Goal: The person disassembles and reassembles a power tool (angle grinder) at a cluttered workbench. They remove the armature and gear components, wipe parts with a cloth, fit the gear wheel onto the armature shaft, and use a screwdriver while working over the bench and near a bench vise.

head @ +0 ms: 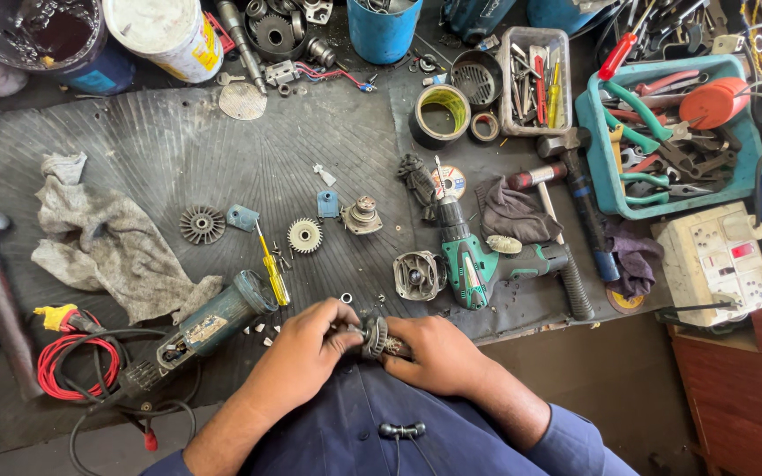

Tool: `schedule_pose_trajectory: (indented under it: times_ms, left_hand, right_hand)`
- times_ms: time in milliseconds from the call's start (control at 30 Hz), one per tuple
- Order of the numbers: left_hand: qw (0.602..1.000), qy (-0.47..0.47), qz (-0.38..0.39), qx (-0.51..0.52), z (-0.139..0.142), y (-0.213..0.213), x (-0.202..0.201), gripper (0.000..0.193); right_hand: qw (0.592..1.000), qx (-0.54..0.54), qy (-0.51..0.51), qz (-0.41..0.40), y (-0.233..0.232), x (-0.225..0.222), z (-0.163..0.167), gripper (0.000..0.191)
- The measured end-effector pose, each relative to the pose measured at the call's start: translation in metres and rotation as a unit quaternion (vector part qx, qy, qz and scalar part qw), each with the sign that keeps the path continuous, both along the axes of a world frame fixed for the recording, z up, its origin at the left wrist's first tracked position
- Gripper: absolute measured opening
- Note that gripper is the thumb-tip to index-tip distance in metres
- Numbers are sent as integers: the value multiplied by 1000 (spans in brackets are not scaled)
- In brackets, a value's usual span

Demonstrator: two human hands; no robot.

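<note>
Both hands meet at the mat's (222, 141) near edge, the left hand (297, 357) pinching the shaft end and the right hand (438, 353) wrapped around the body of a small armature (374, 337), with a grinder body (209, 322) and yellow screwdriver (272, 269) just left of them.
</note>
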State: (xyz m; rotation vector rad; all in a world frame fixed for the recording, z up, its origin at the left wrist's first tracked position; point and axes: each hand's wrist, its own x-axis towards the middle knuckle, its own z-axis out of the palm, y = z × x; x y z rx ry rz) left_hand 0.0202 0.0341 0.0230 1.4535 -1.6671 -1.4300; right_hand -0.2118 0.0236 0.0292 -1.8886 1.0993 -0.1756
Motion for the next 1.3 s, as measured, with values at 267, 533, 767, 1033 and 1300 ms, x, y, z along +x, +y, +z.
schedule_pose_trajectory:
  times_ms: [267,533,767,1033,1300]
  left_hand:
    - [959,-230,-30,-163,-4,-23,14,25]
    - [981,-121,-51,-142,11,-29,-4,42]
    - [981,-107,-139,-81,51,-21,-14,64]
    - [902,-263,-293,-178,70,-21,-14,66]
    - [862,-222,-332,-313,69,-9,-3,41]
  right_hand:
    - [997,54,-51,-30,2,-5,-5,27]
    - [990,30,-131,-46,4,-15,-24,32]
    - [990,-95,-99,41,-4,-16,-24,29]
    - [968,-191,-57,150,-15,-8,10,32]
    - [969,-146,-68,187,-5,-21,46,33]
